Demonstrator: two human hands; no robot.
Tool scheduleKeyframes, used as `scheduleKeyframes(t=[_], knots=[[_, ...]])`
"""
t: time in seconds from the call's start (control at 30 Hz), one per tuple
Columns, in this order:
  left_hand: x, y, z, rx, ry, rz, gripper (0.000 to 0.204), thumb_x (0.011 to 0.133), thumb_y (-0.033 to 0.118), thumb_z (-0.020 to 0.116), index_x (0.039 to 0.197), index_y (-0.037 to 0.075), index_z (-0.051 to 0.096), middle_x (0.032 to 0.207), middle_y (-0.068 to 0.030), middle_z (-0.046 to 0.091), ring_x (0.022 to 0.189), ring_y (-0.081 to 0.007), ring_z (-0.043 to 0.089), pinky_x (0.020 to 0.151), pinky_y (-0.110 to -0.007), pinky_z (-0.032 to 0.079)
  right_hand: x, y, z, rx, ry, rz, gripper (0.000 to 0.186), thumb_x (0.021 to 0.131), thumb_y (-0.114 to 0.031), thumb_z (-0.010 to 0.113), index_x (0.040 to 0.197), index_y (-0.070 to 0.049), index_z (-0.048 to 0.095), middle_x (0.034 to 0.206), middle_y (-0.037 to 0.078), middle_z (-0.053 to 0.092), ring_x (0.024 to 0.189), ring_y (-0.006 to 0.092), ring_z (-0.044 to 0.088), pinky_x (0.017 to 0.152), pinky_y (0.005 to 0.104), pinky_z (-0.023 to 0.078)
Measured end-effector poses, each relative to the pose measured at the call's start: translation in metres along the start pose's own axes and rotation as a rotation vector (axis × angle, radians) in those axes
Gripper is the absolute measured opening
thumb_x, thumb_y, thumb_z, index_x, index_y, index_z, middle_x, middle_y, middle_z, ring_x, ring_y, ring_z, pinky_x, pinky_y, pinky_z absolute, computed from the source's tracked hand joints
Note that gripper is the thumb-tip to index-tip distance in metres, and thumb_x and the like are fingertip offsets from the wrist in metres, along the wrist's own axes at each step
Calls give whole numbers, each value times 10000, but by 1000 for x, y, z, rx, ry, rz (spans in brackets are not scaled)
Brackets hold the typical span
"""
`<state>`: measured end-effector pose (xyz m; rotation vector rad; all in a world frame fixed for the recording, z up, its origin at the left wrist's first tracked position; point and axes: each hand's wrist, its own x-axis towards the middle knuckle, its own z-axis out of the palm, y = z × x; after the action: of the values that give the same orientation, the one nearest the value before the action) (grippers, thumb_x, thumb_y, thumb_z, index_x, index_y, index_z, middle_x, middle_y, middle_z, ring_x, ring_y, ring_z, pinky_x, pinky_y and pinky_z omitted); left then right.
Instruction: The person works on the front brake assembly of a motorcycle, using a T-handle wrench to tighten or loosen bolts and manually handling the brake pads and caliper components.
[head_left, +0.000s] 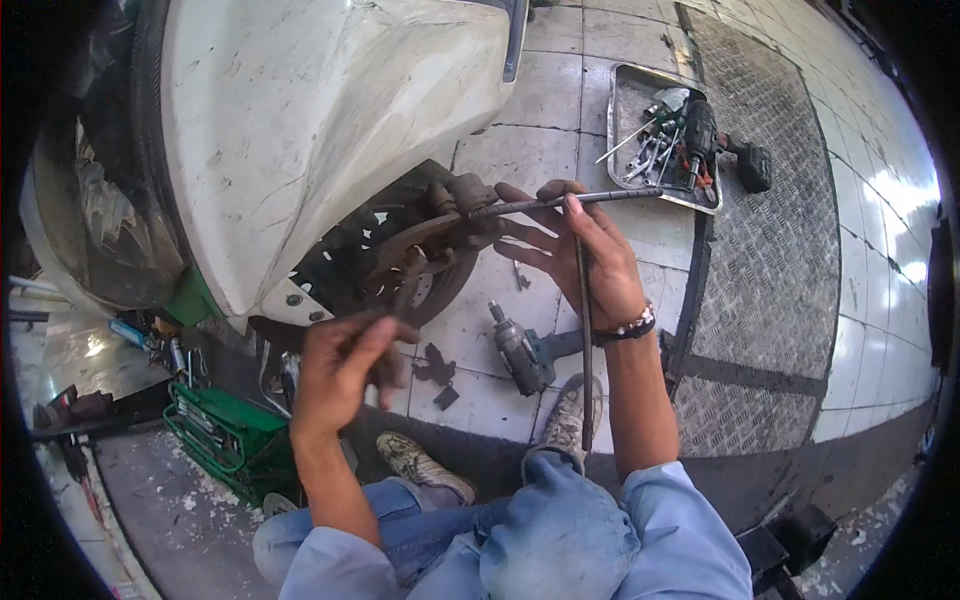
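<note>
My right hand (592, 268) holds a long L-shaped metal wrench (585, 350) at its bend. One arm of the wrench runs level toward the rusty brake caliper (455, 195); the other hangs down past my wrist. My left hand (338, 368) is closed around a dark tool shaft (405, 292) that points up at the brake disc (395, 262). Both hands are just below the white car fender (320, 110), with the wheel off.
A grey impact wrench (520, 350) and dark brake pads (435, 365) lie on the tiled floor by my shoes. A metal tray (625, 90) with sockets and a drill (700, 130) sits farther back. A green toolbox (225, 430) is at my left, checkered plate (770, 250) at my right.
</note>
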<state>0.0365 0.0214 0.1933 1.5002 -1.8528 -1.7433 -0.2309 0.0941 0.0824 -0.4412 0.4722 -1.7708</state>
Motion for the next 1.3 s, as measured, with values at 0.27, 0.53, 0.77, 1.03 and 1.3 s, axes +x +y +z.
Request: scheduleKeyframes(t=[0.27,0.53,0.77,1.03,1.3], knots=[[34,-9,46,-100,-15,73,342,1073,297,580,997,1,734,658,-51,651,539,-122,630,526,-262,491,-4,2,-1,10,11,11,338,1114,-274,403,1346,-47,496,1527,349,438,1378,474,501,1137,599,410],[37,-7,51,-117,47,108,360,1071,306,582,978,-6,736,631,-32,616,523,-115,605,503,-275,489,-3,3,3,18,42,-13,324,1108,-268,411,1318,-37,499,1518,348,449,1354,461,527,1133,594,417],[42,-17,70,-308,62,115,372,1072,310,579,957,-16,717,612,-29,595,504,-125,590,486,-275,474,-9,7,11,-38,83,-72,298,1104,-237,446,1308,-25,489,1471,322,513,1324,438,563,1114,582,458],[51,-31,80,-559,53,67,327,1034,360,643,969,41,681,663,-15,554,450,-73,435,417,-224,296,-10,36,17,-5,269,-204,325,1118,-256,407,1285,-20,555,1399,309,574,1305,435,569,1098,606,442],[47,-33,89,-732,83,56,242,1051,313,623,987,79,633,657,11,482,445,-44,350,405,-203,241,-16,51,26,43,318,-313,311,1105,-255,480,1293,-29,581,1285,163,670,1217,313,648,1079,537,483]])
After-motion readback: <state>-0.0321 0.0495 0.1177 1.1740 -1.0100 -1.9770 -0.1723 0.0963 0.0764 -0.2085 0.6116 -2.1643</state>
